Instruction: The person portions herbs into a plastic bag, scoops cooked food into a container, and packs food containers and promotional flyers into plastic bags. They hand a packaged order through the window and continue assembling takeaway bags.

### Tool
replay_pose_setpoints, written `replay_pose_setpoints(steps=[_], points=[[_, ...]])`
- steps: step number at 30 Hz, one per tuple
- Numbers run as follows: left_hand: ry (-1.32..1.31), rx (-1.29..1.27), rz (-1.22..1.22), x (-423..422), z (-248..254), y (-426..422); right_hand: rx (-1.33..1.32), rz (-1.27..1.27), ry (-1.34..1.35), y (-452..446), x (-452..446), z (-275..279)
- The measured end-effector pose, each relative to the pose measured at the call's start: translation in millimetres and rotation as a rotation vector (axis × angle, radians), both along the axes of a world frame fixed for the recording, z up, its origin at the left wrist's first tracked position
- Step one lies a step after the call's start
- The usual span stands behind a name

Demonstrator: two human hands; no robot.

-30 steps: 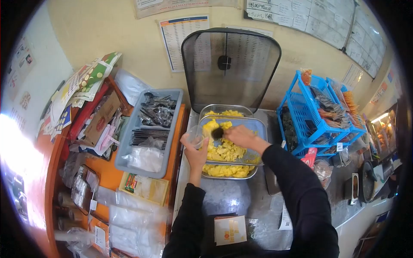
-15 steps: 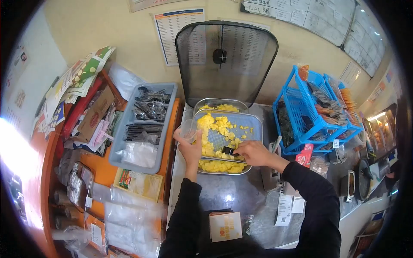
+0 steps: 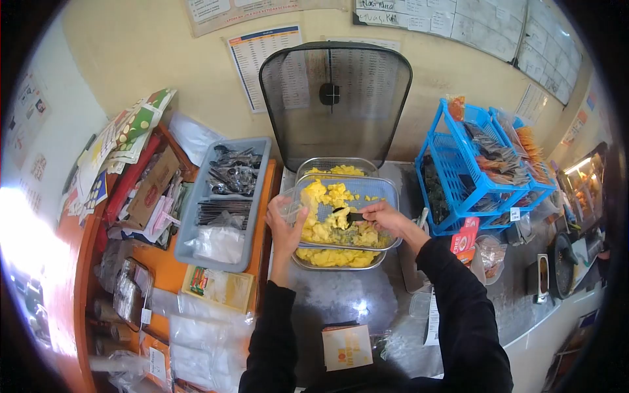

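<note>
My left hand (image 3: pixel 284 230) is wrapped round a clear plastic cup (image 3: pixel 289 202) at the left edge of a mesh tray. The upper mesh tray (image 3: pixel 388 194) bears yellow, crumbled food (image 3: pixel 317 230) that looks like scrambled egg. Closed on the handle of a black spoon (image 3: pixel 354 217), my right hand (image 3: pixel 385 218) is over the right part of this tray. Yellow pieces lie on the spoon's bowl, which points left toward the cup. Below and behind are more trays, a front one (image 3: pixel 342 260) and a back one (image 3: pixel 336 168), both with the same yellow food.
A dark mesh cover (image 3: pixel 334 124) stands upright against the wall behind the trays. To the left is a grey bin (image 3: pixel 183 226) of wrapped cutlery. Blue baskets (image 3: pixel 452 177) with packets stand at right. A printed card (image 3: pixel 346 348) lies in front, and a receipt (image 3: pixel 432 321) lies near my right sleeve.
My right hand has lifted the spoon up from the tray's front right, and yellow food now shows on it. My left hand still holds the cup. The camera view has shifted slightly.
</note>
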State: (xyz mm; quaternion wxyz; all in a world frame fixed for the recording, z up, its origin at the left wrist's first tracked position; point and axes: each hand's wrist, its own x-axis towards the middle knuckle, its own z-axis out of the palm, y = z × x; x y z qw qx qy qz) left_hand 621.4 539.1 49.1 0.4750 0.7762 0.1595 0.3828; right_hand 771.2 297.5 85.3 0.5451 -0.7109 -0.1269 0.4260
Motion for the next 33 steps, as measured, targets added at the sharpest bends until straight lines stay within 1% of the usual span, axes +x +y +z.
replay_pose_setpoints(steps=[2, 3, 6, 8, 9, 10, 13, 14, 17, 20, 23, 26, 29, 30, 32, 33], points=[[-0.032, 0.069, -0.054, -6, 16, 1, 0.049, -0.072, -0.036, -4, -5, 23], [-0.006, 0.116, -0.055, -7, 22, -1, 0.074, -0.107, -0.054, -5, -8, 36], [0.095, 0.224, -0.039, -9, 40, -16, 0.125, -0.079, -0.443, -2, -16, 70], [0.179, 0.250, -0.014, -3, 51, -35, 0.239, -0.095, -0.913, 10, -19, 67], [0.178, 0.223, -0.017, 4, 49, -40, 0.291, -0.103, -1.149, 16, -24, 71], [0.175, 0.196, -0.019, 12, 45, -44, 0.178, -0.058, -1.105, 16, -35, 77], [0.224, 0.166, 0.029, 21, 47, -54, 0.175, 0.088, -1.653, 20, -45, 71], [0.247, 0.166, 0.059, 21, 48, -53, 0.168, 0.127, -1.571, 18, -47, 72], [0.099, 0.109, 0.046, 22, 38, -46, 0.235, 0.001, -1.524, 12, -43, 82], [0.087, 0.276, 0.213, 6, 35, -37, 0.029, -0.057, -1.398, 5, -18, 58], [0.014, 0.021, 0.084, 5, 1, -14, -0.348, 0.076, -1.322, -1, -3, 8], [-0.134, -0.114, -0.014, 3, -10, -14, -0.229, 0.129, -1.245, 2, -26, -6], [-0.155, -0.051, 0.031, 4, -18, -16, -0.158, 0.307, -1.248, 11, -53, 1], [-0.186, -0.076, 0.030, 4, -20, -17, -0.176, 0.288, -1.259, 13, -52, -12], [-0.251, -0.122, 0.024, 5, -23, -16, -0.136, 0.267, -1.317, 20, -42, -15], [-0.242, -0.126, 0.012, 5, -24, -17, -0.114, 0.257, -1.346, 22, -38, -13]])
